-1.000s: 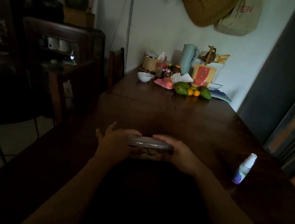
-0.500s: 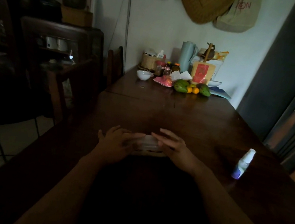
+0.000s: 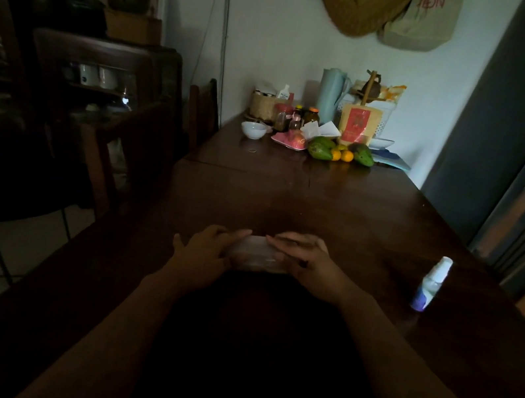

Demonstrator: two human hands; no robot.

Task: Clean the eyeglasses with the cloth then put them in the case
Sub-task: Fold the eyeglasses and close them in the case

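Note:
A pale translucent glasses case [image 3: 257,253] lies on the dark wooden table [image 3: 339,211] in front of me, its lid down. My left hand [image 3: 207,248] grips its left end, fingers resting over the top edge. My right hand [image 3: 305,258] lies flat on its right end, fingers stretched across the lid. The eyeglasses and the cloth do not show; the light is dim and my hands cover much of the case.
A small white spray bottle [image 3: 431,282] stands on the table to the right. At the far end sit a white bowl [image 3: 253,130], jars, a blue jug [image 3: 330,95] and green and orange fruit [image 3: 340,151]. Wooden chairs [image 3: 129,155] stand along the left edge.
The case's raised lid has come down flat. My right hand has moved from the lid's edge onto its top, and both hands now press on the case lower on the table.

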